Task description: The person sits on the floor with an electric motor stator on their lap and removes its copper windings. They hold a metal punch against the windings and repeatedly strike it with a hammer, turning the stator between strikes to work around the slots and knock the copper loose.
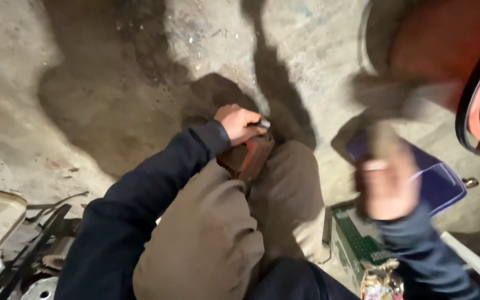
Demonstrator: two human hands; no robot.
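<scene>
Clearly the blurred right hand (387,186), lower right of the frame, is closed on a hammer-like handle (383,145). Mid-frame, the left hand (239,123) pinches a metal piece (264,123) atop a reddish block (249,156) between the knees; a stray blow could hit those fingers.

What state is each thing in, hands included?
Left hand: closed on a small metal piece against the reddish-brown block.
Reddish-brown block: wedged between the knees, tilted.
Right hand: raised, motion-blurred, gripping a blurred handle-like thing.
Blue container: on the floor, open.
Green box: on the floor, partly hidden.
</scene>
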